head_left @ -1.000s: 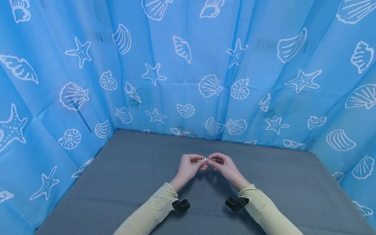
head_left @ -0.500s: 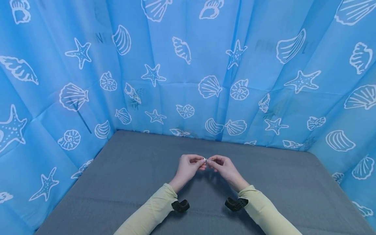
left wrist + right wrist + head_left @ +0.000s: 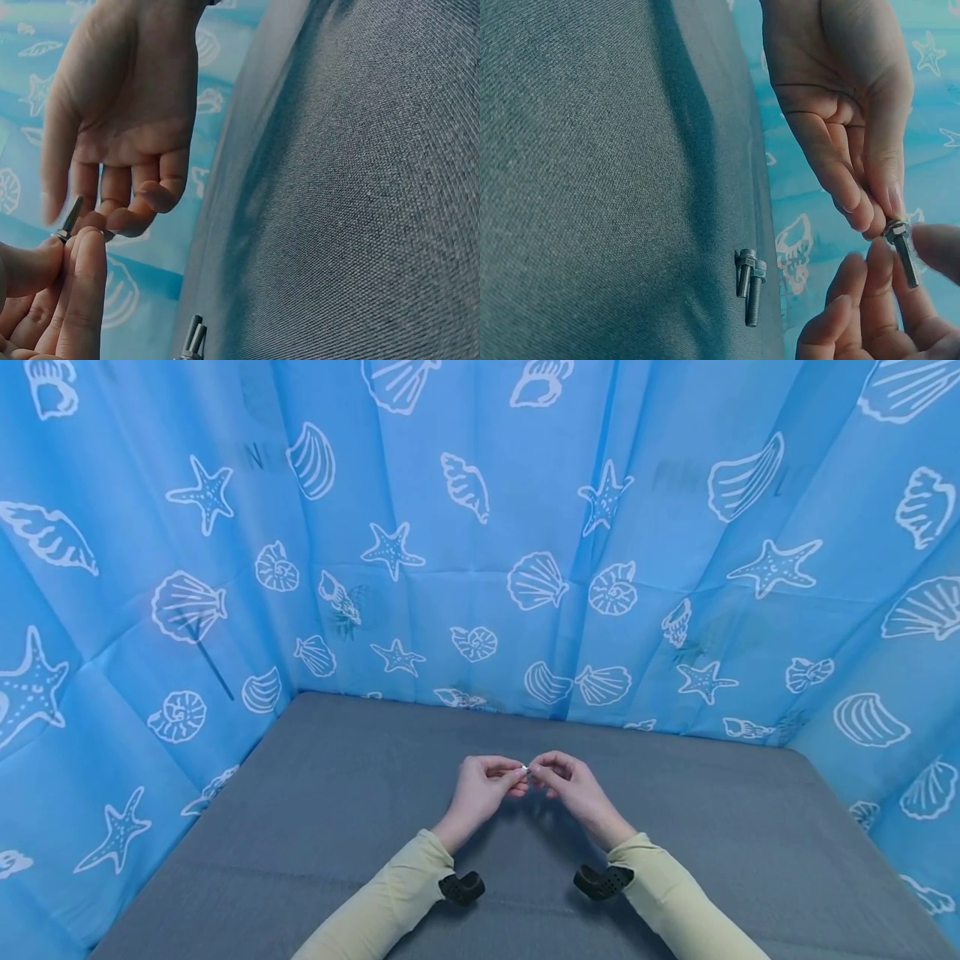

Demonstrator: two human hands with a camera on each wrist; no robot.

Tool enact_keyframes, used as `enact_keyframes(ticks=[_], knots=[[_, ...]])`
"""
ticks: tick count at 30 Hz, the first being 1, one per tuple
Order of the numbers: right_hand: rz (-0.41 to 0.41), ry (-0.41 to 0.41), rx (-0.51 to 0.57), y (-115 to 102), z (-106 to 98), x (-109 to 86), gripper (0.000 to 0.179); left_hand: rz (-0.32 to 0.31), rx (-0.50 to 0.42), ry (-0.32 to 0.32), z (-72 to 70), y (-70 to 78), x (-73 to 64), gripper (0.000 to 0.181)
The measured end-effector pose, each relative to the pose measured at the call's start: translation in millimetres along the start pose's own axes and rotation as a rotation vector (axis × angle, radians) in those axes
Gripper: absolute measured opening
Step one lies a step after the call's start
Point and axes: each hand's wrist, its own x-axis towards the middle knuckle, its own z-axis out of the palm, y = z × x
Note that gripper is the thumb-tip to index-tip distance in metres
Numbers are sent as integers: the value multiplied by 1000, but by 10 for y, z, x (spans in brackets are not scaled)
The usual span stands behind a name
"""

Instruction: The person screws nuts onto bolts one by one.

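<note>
In the head view my left hand [image 3: 477,787] and right hand [image 3: 576,785] meet fingertip to fingertip above the grey table. A small metal bolt [image 3: 907,262] with a nut [image 3: 895,229] on it lies between them. My left thumb and fingers pinch its head end, which they mostly hide. The threaded shank points toward my right hand. My right thumb [image 3: 939,246] and forefinger are at the nut, on either side of the shank, while its other fingers curl loosely. In the left wrist view that thumb is slightly blurred.
Two more bolts [image 3: 754,300], fitted with nuts, lie side by side on the grey tabletop [image 3: 592,187]. A blue curtain [image 3: 472,527] with white shells and starfish surrounds the table's far side and ends. Each wrist carries a black camera [image 3: 461,887].
Both hands stay almost in place. My right fingers have shifted slightly around the bolt; its shank, visible past them earlier in the head view, is now hidden there.
</note>
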Motion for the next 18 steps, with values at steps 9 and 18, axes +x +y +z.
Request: enact_keyframes(ticks=[9, 18], knots=[[21, -8, -35, 7, 6, 4, 25, -18, -9, 11, 2, 3, 4, 12], [24, -25, 2, 17, -6, 17, 28, -28, -11, 18, 11, 57, -16, 17]])
